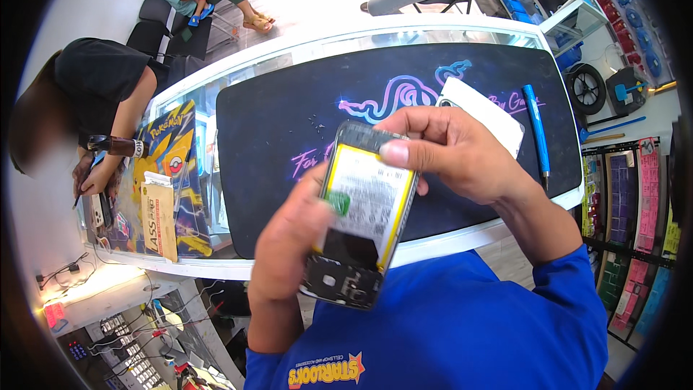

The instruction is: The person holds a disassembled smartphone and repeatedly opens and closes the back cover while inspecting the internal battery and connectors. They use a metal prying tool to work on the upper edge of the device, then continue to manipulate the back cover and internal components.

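An opened smartphone (361, 224) is held up and tilted in front of me, its inside facing up. A pale battery (372, 191) with yellow edges and a green sticker fills its middle. My left hand (289, 235) is wrapped round the phone's left side, its thumb smeared by motion near the green sticker. My right hand (451, 152) pinches the top right corner, thumb on the front and fingers behind. Beyond the right hand, a white phone back cover (491, 119) lies on the black mat (267, 108). To its right lies a blue screwdriver (535, 130).
Tiny dark bits, perhaps screws (315, 127), lie scattered on the mat. The mat covers a white-edged glass counter (303, 43). At left, a yellow-and-blue printed mat (162, 152) carries a tan packet (159, 220); a person in black (101, 79) leans there. Others sit beyond the counter.
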`<act>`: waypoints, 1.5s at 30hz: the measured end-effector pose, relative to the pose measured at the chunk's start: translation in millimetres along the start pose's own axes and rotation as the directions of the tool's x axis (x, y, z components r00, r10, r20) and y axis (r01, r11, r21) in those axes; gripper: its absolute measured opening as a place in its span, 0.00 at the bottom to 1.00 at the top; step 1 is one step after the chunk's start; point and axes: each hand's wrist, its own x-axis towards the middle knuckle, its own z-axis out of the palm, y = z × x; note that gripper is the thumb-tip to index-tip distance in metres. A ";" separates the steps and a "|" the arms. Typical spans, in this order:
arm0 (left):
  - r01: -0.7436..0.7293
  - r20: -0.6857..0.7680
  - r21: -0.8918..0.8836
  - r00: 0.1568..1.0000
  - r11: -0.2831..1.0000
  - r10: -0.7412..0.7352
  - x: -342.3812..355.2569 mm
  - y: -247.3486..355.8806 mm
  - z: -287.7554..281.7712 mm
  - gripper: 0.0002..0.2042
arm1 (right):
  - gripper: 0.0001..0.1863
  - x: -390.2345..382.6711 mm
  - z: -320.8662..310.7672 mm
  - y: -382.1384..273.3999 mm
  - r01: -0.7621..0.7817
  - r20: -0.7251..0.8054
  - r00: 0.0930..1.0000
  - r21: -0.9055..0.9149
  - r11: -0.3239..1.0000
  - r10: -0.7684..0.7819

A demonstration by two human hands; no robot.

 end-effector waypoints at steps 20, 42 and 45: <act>-0.560 -0.273 0.109 0.778 0.821 0.566 12.0 -5.0 5.9 0.23 | 0.21 -35.3 53.1 47.6 0.313 -0.034 0.949 -0.048 0.949 -0.314; -0.528 -0.051 -0.542 0.798 0.654 0.601 26.0 20.4 -20.0 0.30 | 0.17 -30.7 83.8 49.0 0.075 -0.049 0.996 0.067 0.995 -0.072; -0.514 -0.073 -0.531 0.819 0.673 0.568 25.4 23.3 -20.4 0.29 | 0.17 -25.4 76.0 46.1 0.496 0.026 0.821 -0.527 0.690 -0.570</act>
